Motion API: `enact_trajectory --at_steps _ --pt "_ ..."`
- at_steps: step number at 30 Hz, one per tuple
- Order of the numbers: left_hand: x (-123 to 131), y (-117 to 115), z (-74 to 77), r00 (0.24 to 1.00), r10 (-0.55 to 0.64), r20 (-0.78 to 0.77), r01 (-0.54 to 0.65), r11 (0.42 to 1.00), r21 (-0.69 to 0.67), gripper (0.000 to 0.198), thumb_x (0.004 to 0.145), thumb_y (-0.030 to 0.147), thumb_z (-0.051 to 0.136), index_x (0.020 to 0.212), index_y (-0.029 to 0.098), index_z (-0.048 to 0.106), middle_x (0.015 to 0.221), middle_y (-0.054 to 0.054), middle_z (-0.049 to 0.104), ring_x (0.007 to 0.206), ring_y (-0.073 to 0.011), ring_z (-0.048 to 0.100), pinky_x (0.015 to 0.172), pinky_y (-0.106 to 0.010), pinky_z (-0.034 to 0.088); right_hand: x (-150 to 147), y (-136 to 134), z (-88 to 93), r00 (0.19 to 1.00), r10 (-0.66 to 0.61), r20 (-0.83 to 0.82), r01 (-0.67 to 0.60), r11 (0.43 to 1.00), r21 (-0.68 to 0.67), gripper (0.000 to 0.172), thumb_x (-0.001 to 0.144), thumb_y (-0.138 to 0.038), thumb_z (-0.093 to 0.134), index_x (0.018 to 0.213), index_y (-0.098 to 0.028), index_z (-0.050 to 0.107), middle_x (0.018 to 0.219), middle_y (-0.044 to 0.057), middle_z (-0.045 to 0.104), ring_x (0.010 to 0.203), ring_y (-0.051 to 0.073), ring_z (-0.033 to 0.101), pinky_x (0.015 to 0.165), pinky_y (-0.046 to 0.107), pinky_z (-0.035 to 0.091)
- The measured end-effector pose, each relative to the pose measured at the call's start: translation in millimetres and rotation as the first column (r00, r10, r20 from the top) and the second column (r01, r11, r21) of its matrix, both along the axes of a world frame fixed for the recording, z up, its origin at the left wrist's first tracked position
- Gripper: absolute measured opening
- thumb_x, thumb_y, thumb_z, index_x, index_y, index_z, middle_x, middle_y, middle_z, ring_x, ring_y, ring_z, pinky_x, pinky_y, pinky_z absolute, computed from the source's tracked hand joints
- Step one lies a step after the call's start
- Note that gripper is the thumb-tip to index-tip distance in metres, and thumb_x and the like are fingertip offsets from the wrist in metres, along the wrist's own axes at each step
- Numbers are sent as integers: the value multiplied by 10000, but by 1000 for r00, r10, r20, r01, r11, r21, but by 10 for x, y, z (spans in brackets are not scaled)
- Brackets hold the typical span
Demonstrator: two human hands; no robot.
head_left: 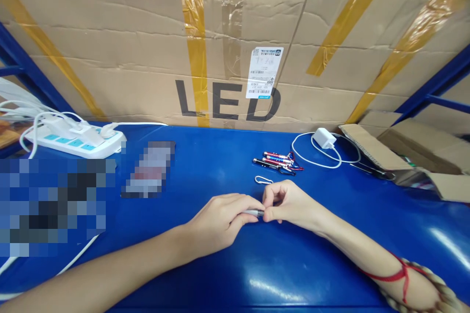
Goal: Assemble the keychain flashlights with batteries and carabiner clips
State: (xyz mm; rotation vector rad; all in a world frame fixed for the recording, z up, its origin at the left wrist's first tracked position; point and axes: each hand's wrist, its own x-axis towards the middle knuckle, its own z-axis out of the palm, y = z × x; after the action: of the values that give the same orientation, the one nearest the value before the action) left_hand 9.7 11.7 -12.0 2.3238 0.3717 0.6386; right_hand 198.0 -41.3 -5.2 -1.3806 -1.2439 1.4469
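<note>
My left hand (216, 217) is closed around a small silver penlight (252, 212), whose barrel points toward my other hand. At its dark end, the thumb and fingers of my right hand (284, 203) are pinched, partly hiding that tip. Just beyond my right fingers lies a loose silver carabiner (263, 180) on the blue tabletop (205, 166). Farther back, several slim penlights (277, 160) in red, blue and black lie side by side, with small carabiners attached at their right ends.
A white charger (323, 138) with a coiled cable sits at the back right, beside an open cardboard box (414, 151). On the left are a power strip (73, 139) and a blurred phone-like slab (149, 169). A large taped carton (147, 49) stands behind the table.
</note>
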Motion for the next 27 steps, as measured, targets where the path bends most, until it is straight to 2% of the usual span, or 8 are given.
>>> enact_trajectory --at_steps 7,10,13,16,19,21,24,27 --pt "49 2 47 992 119 35 -115 988 -106 204 856 158 466 937 206 647 883 -15 711 776 -144 645 731 -207 480 -46 17 59 995 -76 62 73 996 42 411 468 -413 825 547 -135 534 471 -55 534 405 32 421 372 149 346" --pt "73 3 56 984 173 35 -165 972 -165 191 846 177 462 919 202 636 872 -14 706 735 -142 642 661 -198 484 -72 11 95 974 -161 162 130 973 190 395 535 -460 789 581 -140 563 501 -39 546 433 47 444 397 164 366" --pt "90 9 68 979 202 30 -194 963 -185 199 842 182 448 933 195 624 851 -15 697 688 -133 629 613 -190 475 -61 -6 126 929 -267 258 132 887 443 339 613 -457 757 675 -148 632 591 -9 599 477 64 487 440 185 408" --pt "94 11 74 976 213 50 -204 968 -150 211 854 186 425 947 186 615 829 -19 689 670 -131 616 628 -199 472 -10 -22 150 886 -291 360 -27 744 668 238 700 -406 716 743 -173 690 706 24 652 542 92 546 479 207 451" --pt "90 2 76 978 201 59 -191 972 -136 226 874 198 405 959 176 613 829 -23 682 675 -133 614 639 -202 469 51 -30 160 839 -305 451 -204 593 779 125 784 -307 660 812 -198 716 776 31 669 666 122 608 595 233 503" --pt "86 -9 79 980 188 58 -178 974 -138 238 880 200 399 968 170 617 815 -26 677 687 -138 616 654 -208 469 81 -31 163 811 -320 489 -277 525 804 115 800 -260 648 869 -197 715 805 34 665 716 126 621 660 240 515" --pt "82 -23 86 983 175 53 -167 977 -132 248 880 192 402 972 173 631 804 -27 674 698 -145 613 685 -222 468 111 -35 169 795 -308 522 -347 476 808 124 801 -230 647 902 -193 709 829 35 650 723 118 621 656 224 517" --pt "79 -26 91 987 155 46 -149 981 -123 253 884 185 400 962 190 641 834 -22 679 697 -141 605 693 -225 460 133 -46 167 792 -256 554 -390 486 782 138 846 -179 586 911 -205 705 866 35 636 718 103 623 632 207 513"
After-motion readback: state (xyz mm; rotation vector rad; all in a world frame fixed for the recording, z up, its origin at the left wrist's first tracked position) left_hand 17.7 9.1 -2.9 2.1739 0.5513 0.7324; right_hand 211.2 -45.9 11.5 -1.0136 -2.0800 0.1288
